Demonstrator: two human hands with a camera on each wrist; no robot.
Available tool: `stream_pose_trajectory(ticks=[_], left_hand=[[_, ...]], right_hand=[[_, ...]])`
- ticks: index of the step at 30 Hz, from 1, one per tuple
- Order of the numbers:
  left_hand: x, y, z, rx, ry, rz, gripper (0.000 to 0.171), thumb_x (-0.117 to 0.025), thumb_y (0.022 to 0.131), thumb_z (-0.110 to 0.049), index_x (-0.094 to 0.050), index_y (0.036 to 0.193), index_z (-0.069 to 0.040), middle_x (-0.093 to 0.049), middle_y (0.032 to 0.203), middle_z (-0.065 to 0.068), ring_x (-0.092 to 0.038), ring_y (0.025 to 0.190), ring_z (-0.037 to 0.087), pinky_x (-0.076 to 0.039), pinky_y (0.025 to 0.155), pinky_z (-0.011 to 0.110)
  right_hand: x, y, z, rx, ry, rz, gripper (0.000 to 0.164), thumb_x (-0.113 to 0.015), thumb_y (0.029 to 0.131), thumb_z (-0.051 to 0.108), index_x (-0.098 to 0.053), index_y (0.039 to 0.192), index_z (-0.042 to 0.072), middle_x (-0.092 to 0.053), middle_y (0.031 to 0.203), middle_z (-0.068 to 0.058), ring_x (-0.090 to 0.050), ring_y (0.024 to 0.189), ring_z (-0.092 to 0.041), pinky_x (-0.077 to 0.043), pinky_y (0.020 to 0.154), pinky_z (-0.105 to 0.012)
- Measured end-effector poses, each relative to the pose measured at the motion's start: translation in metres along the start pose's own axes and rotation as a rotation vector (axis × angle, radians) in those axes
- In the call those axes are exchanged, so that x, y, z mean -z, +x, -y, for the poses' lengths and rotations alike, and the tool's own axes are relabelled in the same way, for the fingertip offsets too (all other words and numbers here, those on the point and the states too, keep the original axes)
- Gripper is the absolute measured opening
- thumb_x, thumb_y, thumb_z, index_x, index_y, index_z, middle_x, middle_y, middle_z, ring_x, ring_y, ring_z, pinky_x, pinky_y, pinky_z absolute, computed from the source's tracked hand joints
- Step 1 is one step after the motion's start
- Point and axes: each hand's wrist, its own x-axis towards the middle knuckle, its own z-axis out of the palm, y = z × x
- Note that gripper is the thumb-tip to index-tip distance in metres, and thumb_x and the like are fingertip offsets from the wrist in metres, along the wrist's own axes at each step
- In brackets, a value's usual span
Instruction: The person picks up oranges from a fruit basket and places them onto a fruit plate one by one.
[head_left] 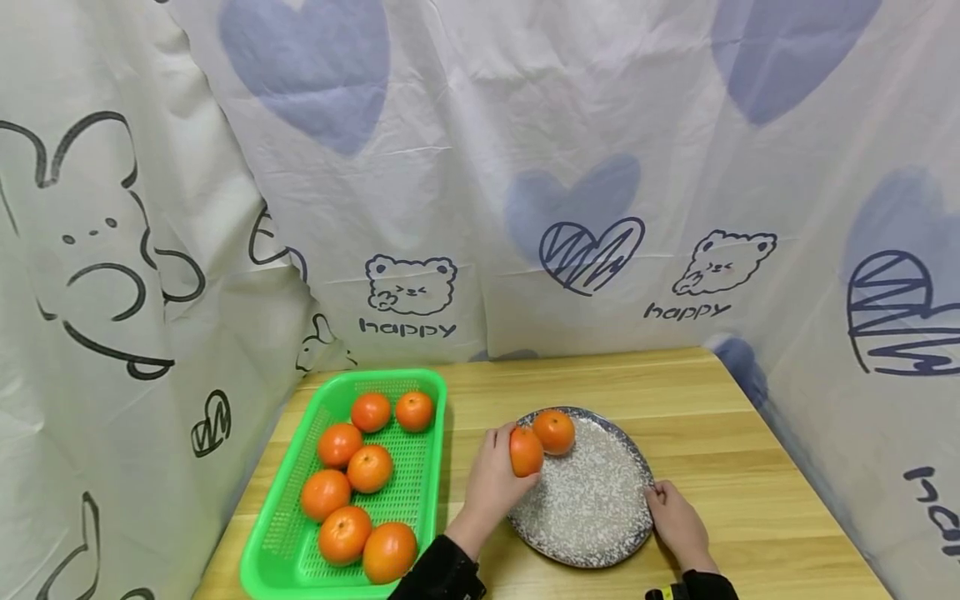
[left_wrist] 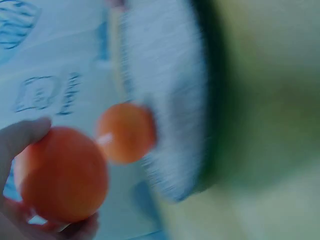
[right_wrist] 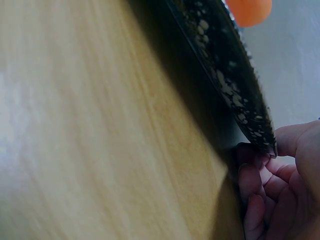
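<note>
My left hand (head_left: 491,473) grips an orange (head_left: 527,452) over the left part of a round speckled plate (head_left: 592,508). In the left wrist view, fingers and thumb curl round this orange (left_wrist: 62,175), and a second orange (left_wrist: 126,132) is just past it on the plate. That second orange (head_left: 554,432) lies near the plate's far left rim in the head view. My right hand (head_left: 680,525) pinches the right rim of the plate. The right wrist view shows thumb above and fingers below the plate's dark edge (right_wrist: 235,85).
A green plastic basket (head_left: 438,467) with several oranges (head_left: 370,468) stands left of the plate on the wooden table (head_left: 720,433). White cloth (head_left: 480,167) printed with hearts and bears hangs behind the table and along both sides.
</note>
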Motion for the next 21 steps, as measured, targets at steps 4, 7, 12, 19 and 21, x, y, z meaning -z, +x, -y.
stream_pose_trajectory(ticks=[4,7,12,19,21], left_hand=[[-0.029,-0.003,0.014,0.031,-0.079,-0.078,0.08,-0.088,0.07,-0.015,-0.051,0.141,-0.006,-0.056,0.127,0.013,-0.062,0.11,0.028,-0.058,0.086,0.046],[-0.044,-0.003,0.023,0.03,-0.111,-0.12,0.079,-0.088,0.07,-0.012,-0.05,0.139,-0.005,-0.054,0.128,0.012,-0.062,0.11,0.028,-0.057,0.087,0.045],[-0.061,-0.002,0.033,0.04,-0.136,-0.143,0.077,-0.087,0.071,-0.009,-0.048,0.137,-0.005,-0.051,0.131,0.012,-0.06,0.114,0.027,-0.056,0.091,0.044],[-0.07,-0.001,0.042,0.032,-0.157,-0.123,0.078,-0.087,0.075,-0.01,-0.043,0.14,-0.005,-0.047,0.136,0.013,-0.056,0.122,0.027,-0.053,0.1,0.045],[-0.071,0.0,0.044,0.019,-0.159,-0.122,0.079,-0.087,0.076,-0.011,-0.042,0.14,-0.004,-0.047,0.136,0.013,-0.056,0.123,0.027,-0.053,0.101,0.045]], right_hand=[[0.0,0.0,-0.001,-0.005,-0.003,0.003,0.041,-0.044,0.104,0.032,-0.055,0.117,-0.005,-0.057,0.088,-0.01,-0.054,0.078,-0.022,-0.038,0.067,-0.032],[0.0,-0.001,0.002,-0.006,-0.002,-0.005,0.04,-0.045,0.104,0.031,-0.055,0.118,-0.005,-0.057,0.088,-0.01,-0.054,0.078,-0.021,-0.037,0.067,-0.031],[0.0,-0.002,0.006,-0.001,0.007,-0.013,0.036,-0.045,0.104,0.028,-0.056,0.117,-0.004,-0.057,0.086,-0.008,-0.053,0.077,-0.019,-0.037,0.067,-0.03],[0.0,-0.005,0.006,0.01,0.006,-0.012,0.034,-0.045,0.103,0.028,-0.057,0.116,-0.002,-0.058,0.087,-0.006,-0.053,0.077,-0.018,-0.037,0.067,-0.03],[0.0,-0.005,0.005,0.01,0.007,-0.011,0.034,-0.045,0.103,0.028,-0.057,0.116,-0.001,-0.058,0.087,-0.006,-0.053,0.077,-0.018,-0.036,0.067,-0.03]])
